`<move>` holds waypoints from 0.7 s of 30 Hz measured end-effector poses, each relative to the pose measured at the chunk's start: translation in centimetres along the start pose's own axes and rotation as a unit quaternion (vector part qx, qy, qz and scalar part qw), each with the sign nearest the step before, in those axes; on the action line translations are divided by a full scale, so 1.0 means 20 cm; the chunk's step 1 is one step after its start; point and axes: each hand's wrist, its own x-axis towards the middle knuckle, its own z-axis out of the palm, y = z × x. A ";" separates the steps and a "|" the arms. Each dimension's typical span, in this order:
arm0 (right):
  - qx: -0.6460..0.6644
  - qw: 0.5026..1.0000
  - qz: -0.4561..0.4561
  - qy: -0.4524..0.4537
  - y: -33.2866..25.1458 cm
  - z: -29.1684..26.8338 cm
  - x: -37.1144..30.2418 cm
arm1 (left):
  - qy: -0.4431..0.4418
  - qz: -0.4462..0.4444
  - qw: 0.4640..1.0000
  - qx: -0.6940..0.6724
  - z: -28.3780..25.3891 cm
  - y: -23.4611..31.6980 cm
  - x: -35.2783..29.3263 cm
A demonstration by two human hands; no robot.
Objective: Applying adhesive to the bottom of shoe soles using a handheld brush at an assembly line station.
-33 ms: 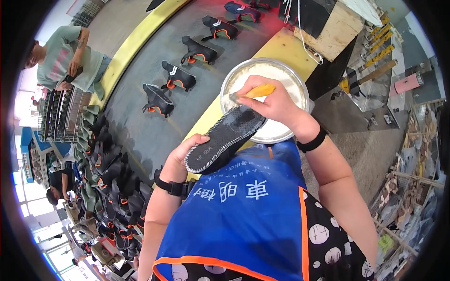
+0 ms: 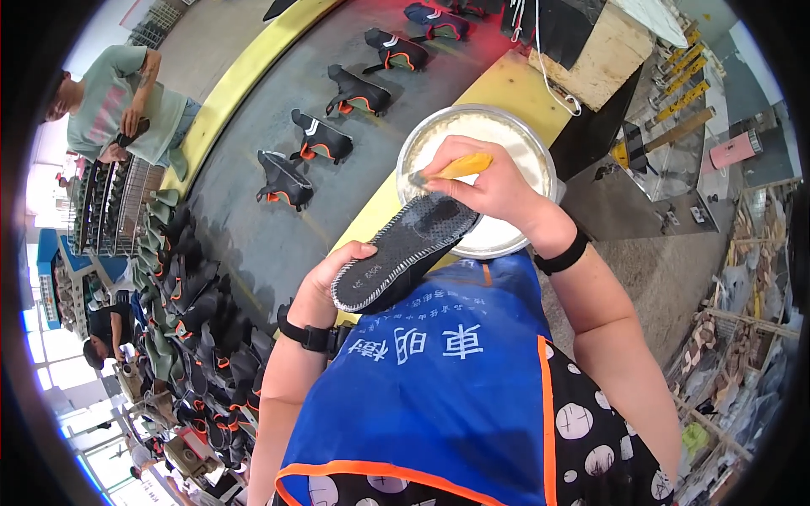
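My left hand (image 2: pixel 327 278) grips a black shoe upper (image 2: pixel 392 253) near its heel end, with the thumb over the edge. The shoe's underside faces up, ringed by pale stitching, and its toe end looks shiny and wet. In my right hand (image 2: pixel 498 181) is a brush with a yellow handle (image 2: pixel 469 164), pinched between thumb and fingers. Its bristle end is at or just above the shoe's toe edge; whether it touches is hard to tell. Under this hand stands a round metal pot (image 2: pixel 546 145) of creamy white stuff, partly covered by my hand and the shoe.
Black shoes with orange trim (image 2: pixel 285 181) sit in a row on a dark green belt (image 2: pixel 245 118) with yellow edges (image 2: pixel 211 110). A heap of shoes (image 2: pixel 198 337) lies at left. Across the belt stands another person (image 2: pixel 126 101) holding something dark. A white cord (image 2: pixel 548 76) hangs near the pot.
The brush and my right fingers have shifted very slightly left and down along the shoe's toe. The person across the belt has moved their hands a little.
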 end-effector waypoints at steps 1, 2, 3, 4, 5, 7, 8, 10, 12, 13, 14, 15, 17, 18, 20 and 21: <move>-0.001 1.000 0.000 -0.001 -0.01 -0.01 0.00 | -0.003 -0.004 1.000 -0.011 -0.01 0.00 0.00; 0.011 1.000 0.006 -0.012 -0.01 -0.03 0.01 | -0.007 -0.008 1.000 -0.021 -0.02 0.00 0.00; 0.022 0.999 0.012 -0.021 -0.01 -0.04 0.01 | -0.007 -0.008 1.000 -0.021 -0.01 0.00 -0.01; 0.022 0.999 0.012 -0.021 0.01 -0.07 0.00 | 0.002 0.002 1.000 -0.018 0.01 -0.01 -0.02; 0.005 0.999 0.032 -0.003 0.05 -0.11 -0.03 | 0.010 0.013 1.000 -0.016 0.02 -0.02 -0.04; -0.011 0.999 0.051 0.011 0.06 -0.19 -0.08 | 0.018 0.022 1.000 -0.007 0.01 -0.02 -0.06; -0.046 0.992 0.114 0.021 0.06 -0.23 -0.10 | 0.024 0.029 0.999 0.002 0.01 -0.03 -0.06; -0.144 0.971 0.183 0.046 -0.01 -0.25 -0.11 | 0.004 0.027 1.000 0.015 0.02 -0.02 -0.07; -0.106 0.985 0.117 0.064 -0.08 -0.20 -0.08 | -0.017 0.024 0.999 0.029 0.06 0.00 -0.07; -0.067 0.993 0.051 0.080 -0.11 -0.16 -0.07 | -0.062 0.027 0.996 0.062 0.08 0.02 -0.07; -0.068 0.993 0.052 0.080 -0.12 -0.11 -0.06 | -0.106 0.030 0.989 0.095 0.11 0.02 -0.07; -0.029 0.998 0.031 0.054 -0.13 -0.07 -0.05 | -0.109 0.027 0.989 0.098 0.14 0.04 -0.07; 0.007 0.999 0.011 0.032 -0.12 -0.06 -0.06 | -0.147 0.041 0.978 0.144 0.18 0.06 -0.07; -0.017 0.999 0.032 0.038 -0.07 -0.06 -0.08 | -0.148 0.040 0.977 0.146 0.17 0.05 -0.06; -0.096 0.989 0.099 0.060 0.00 -0.10 -0.12 | -0.151 0.058 0.972 0.168 0.12 0.05 -0.05; -0.095 0.989 0.098 0.057 0.00 -0.11 -0.13 | -0.150 0.060 0.973 0.166 0.09 0.05 -0.05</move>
